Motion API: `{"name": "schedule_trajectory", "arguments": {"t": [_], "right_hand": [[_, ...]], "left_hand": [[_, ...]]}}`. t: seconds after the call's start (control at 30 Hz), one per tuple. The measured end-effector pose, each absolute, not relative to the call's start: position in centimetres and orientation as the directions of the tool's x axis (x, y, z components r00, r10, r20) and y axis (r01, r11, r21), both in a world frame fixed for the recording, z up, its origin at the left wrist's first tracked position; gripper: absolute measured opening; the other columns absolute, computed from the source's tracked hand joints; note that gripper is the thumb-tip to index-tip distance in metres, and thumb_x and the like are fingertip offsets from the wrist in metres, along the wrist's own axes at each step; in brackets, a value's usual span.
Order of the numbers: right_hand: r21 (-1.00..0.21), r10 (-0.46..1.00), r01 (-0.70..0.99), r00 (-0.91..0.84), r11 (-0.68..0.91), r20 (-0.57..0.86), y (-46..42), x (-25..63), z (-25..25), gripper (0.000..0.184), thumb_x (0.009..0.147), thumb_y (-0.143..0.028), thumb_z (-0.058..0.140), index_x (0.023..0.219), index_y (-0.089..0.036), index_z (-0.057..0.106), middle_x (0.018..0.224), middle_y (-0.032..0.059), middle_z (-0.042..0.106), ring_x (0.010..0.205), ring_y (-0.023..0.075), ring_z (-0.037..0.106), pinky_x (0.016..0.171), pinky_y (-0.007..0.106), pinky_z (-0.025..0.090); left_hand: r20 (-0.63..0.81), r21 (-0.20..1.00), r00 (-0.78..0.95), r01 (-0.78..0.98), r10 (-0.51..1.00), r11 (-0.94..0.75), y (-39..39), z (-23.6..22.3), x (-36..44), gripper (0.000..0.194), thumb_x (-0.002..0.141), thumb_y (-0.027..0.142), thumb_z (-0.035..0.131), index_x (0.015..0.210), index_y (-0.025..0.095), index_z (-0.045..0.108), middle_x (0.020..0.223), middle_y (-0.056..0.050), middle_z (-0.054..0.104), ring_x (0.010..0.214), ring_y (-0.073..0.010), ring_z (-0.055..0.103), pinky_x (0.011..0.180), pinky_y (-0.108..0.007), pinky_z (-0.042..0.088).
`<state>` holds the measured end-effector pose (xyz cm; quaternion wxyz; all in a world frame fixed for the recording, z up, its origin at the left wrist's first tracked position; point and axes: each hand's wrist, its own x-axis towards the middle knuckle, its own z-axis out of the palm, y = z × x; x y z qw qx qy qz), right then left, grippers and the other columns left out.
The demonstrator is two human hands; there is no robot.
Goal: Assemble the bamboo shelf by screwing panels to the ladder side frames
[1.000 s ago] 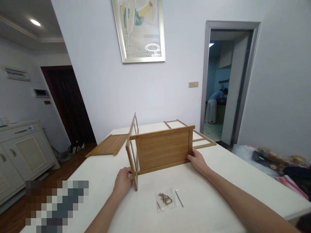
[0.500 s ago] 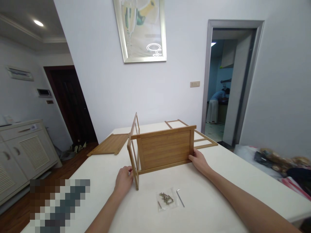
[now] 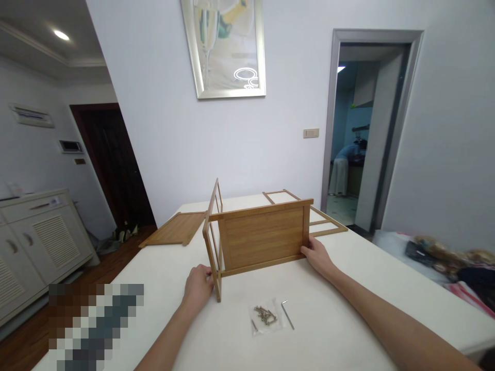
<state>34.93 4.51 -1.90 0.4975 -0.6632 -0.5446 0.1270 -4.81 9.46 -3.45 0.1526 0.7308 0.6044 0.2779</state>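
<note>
A wooden shelf panel (image 3: 266, 238) stands on its long edge, its left end against an upright wooden side frame (image 3: 212, 247). My right hand (image 3: 317, 256) grips the panel's lower right corner, thumb on the near face. At the outer left of the side frame, near the panel's lower corner, my left hand (image 3: 198, 284) is closed with its fingertips pressed together; whatever they hold is hidden. In front of the panel lie a clear plastic bag with several screws (image 3: 265, 315) and, to its right, a hex key (image 3: 288, 315).
Another slatless wooden panel (image 3: 175, 229) lies flat at the table's back left. Behind the standing panel, a second wooden frame (image 3: 328, 232) lies flat at the right. All rest on the white table (image 3: 332, 319); a wall rises behind it.
My left fingers have shifted very slightly at the side frame. The panel, the side frame and my right hand keep their places; the view has tilted a little.
</note>
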Motion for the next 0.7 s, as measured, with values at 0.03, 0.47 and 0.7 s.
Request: {"name": "schedule_trajectory", "arguments": {"t": [0.03, 0.47, 0.7], "right_hand": [[-0.797, 0.848, 0.597, 0.374, 0.09, 0.375, 4.5, 34.92, -1.89, 0.043, 0.064, -0.023, 0.048, 0.103, -0.018, 0.065, 0.097, 0.0049, 0.072, 0.09, 0.0244, 0.063, 0.08, 0.032, 0.048], [-0.804, 0.848, 0.588, 0.377, 0.092, 0.373, 4.5, 34.84, -1.88, 0.042, 0.063, -0.023, 0.048, 0.102, -0.019, 0.064, 0.095, 0.0045, 0.071, 0.088, 0.0247, 0.063, 0.079, 0.033, 0.048], [-0.807, 0.851, 0.582, 0.371, 0.099, 0.372, 4.56, 34.96, -2.02, 0.042, 0.064, -0.022, 0.048, 0.102, -0.019, 0.064, 0.096, 0.0046, 0.071, 0.089, 0.0247, 0.063, 0.08, 0.033, 0.048]], "left_hand": [[0.225, 0.558, 0.115, 0.799, 0.968, -0.225, 9.44, -3.44, -4.81, 0.015, 0.079, 0.021, 0.059, 0.074, 0.019, 0.073, 0.087, -0.007, 0.074, 0.096, -0.0245, 0.066, 0.078, -0.029, 0.046], [0.251, 0.556, 0.088, 0.802, 0.964, -0.218, 8.94, -3.24, -4.54, 0.015, 0.078, 0.013, 0.059, 0.083, 0.018, 0.073, 0.088, -0.006, 0.072, 0.092, -0.022, 0.064, 0.078, -0.028, 0.045], [0.232, 0.553, 0.081, 0.809, 0.969, -0.2, 9.11, -3.13, -4.57, 0.019, 0.083, 0.019, 0.054, 0.083, 0.018, 0.073, 0.089, -0.007, 0.073, 0.093, -0.0229, 0.065, 0.079, -0.029, 0.046]]}}
